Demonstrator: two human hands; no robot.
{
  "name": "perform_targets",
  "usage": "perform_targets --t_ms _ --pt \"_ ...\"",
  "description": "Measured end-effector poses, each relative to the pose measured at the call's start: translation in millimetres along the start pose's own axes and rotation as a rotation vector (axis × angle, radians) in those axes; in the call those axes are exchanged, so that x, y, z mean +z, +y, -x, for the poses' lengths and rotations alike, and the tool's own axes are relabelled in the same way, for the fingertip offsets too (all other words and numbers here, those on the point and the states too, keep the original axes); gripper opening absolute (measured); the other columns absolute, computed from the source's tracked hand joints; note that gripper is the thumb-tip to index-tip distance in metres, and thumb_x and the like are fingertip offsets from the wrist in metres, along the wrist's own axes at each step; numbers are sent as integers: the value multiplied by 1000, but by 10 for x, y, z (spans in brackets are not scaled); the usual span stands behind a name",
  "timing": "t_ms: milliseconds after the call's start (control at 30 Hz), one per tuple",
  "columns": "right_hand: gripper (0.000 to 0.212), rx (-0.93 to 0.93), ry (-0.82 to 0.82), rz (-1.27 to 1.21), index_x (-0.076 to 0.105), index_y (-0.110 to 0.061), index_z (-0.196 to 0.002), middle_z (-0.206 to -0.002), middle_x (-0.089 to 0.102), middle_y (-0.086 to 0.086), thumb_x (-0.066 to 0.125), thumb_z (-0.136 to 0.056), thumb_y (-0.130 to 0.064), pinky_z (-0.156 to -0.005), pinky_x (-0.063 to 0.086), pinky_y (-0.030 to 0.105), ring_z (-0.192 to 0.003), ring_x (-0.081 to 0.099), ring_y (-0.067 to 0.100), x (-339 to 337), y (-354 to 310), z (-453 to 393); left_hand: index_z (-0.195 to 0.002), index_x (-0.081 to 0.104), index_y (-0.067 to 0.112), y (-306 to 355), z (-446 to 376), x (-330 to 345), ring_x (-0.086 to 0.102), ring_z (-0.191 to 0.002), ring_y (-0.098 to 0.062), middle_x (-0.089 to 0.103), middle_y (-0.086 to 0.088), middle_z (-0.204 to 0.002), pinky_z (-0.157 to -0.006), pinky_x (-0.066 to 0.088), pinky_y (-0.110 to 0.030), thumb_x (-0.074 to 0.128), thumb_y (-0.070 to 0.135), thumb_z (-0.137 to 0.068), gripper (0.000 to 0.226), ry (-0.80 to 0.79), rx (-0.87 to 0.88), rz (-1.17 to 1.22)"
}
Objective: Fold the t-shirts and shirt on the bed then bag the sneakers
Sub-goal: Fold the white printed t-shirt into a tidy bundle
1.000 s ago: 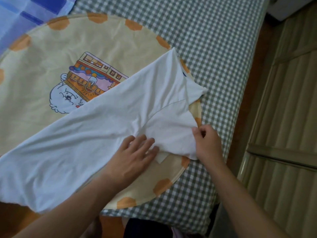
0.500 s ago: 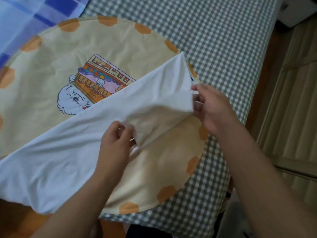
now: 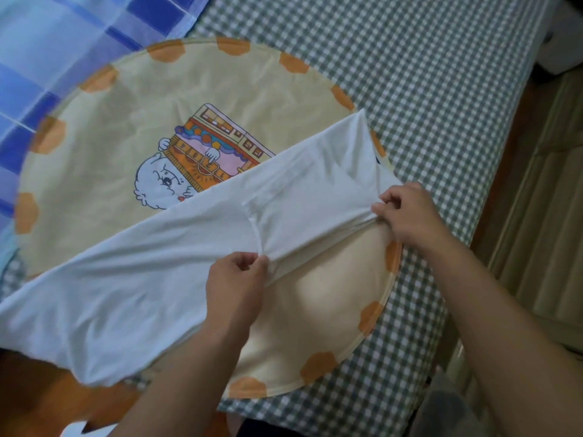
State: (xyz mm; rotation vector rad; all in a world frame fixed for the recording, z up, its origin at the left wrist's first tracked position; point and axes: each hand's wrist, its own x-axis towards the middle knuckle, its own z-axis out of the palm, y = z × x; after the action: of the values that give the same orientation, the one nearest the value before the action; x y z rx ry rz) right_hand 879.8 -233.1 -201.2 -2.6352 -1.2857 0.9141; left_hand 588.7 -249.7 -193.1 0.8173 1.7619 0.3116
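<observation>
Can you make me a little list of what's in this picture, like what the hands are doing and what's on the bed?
shirt: white t-shirt, lying slanted across the round mat
left hand: left hand pinches the shirt's near edge
right hand: right hand pinches the same edge, further right
mat: round yellow mat with orange spots and a cartoon picture, partly covered by the shirt
bed cover: green checked sheet
corner: blue checked cloth
sneakers: not in view

White t-shirt (image 3: 157,279) lies diagonally across the bed (over a round cushion), its near edge pinched and lifted.
</observation>
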Motion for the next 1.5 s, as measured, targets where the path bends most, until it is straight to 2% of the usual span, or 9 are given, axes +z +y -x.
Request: perform_targets --t_ms 200,333,433,633,833,967,1267,1367,1500 --pt "11 89 125 115 64 -22 -101 -119 46 0 69 -92 -25 -93 46 37 -117 48 23 12 -151 151 -76 66 8 -39 23 -29 50 -54 -21 48 7 -54 -57 35 -32 62 34 -95 32 -92 50 -232" --pt "38 -281 379 67 54 -18 -134 -140 47 6 54 -100 -33 -105 41 39 -128 42 21 208 -541 354 -99 56 20 73 84 -48 60 -85 -31 60 0 -92 -68 45 -40 51 34 -101 15 145 742 -697" --pt "59 -490 287 357 32 -20 -156 -164 22 10 38 -104 -47 -123 16 51 -152 16 33 499 -559 219 -134 59 15 72 -175 108 48 -133 -41 54 -14 -141 -104 40 -50 52 36 -99 42 81 1165 -900" --pt "75 -286 66 475 -5 -28 -161 -169 -10 3 11 -99 -67 -125 -2 52 -155 -12 28 481 -22 -422 -158 33 32 -161 -753 237 6 -154 -44 16 -19 -167 -122 15 -60 35 70 -96 73 -151 1115 -1309" --pt "64 -219 429 314 43 -13 -143 -143 44 11 40 -99 -59 -103 39 45 -126 40 28 376 -154 -499 -154 42 28 69 -547 312 5 -155 -42 20 -17 -167 -121 15 -62 30 66 -100 67 -1 1250 -1209" --pt "57 -210 482 502 51 -14 -127 -124 50 12 39 -98 -62 -83 45 44 -107 45 29 407 -186 -541 -158 34 30 82 -701 496 4 -156 -36 17 -12 -168 -124 13 -56 28 60 -103 62 -30 1217 -1229" --pt "67 -27 230 291 48 -9 -130 -118 63 12 47 -95 -66 -75 46 38 -101 64 31 250 -285 -580 -161 15 37 100 -742 541 -13 -155 -33 -1 -9 -170 -125 0 -55 14 71 -97 73 -173 1081 -1295" --pt "49 88 -44 -192 59 -14 -129 -123 67 4 67 -92 -46 -88 55 41 -106 65 23 -37 -427 -597 -157 32 35 288 -690 358 -3 -157 -29 8 -7 -170 -126 6 -51 20 62 -100 64 -304 1045 -963" --pt "42 -45 -289 -501 61 -26 -131 -121 68 -10 74 -91 -27 -91 57 37 -104 67 10 -439 -749 -300 -135 61 19 315 -480 -293 44 -139 -16 54 2 -144 -116 31 -27 54 22 -95 40 46 913 -257"
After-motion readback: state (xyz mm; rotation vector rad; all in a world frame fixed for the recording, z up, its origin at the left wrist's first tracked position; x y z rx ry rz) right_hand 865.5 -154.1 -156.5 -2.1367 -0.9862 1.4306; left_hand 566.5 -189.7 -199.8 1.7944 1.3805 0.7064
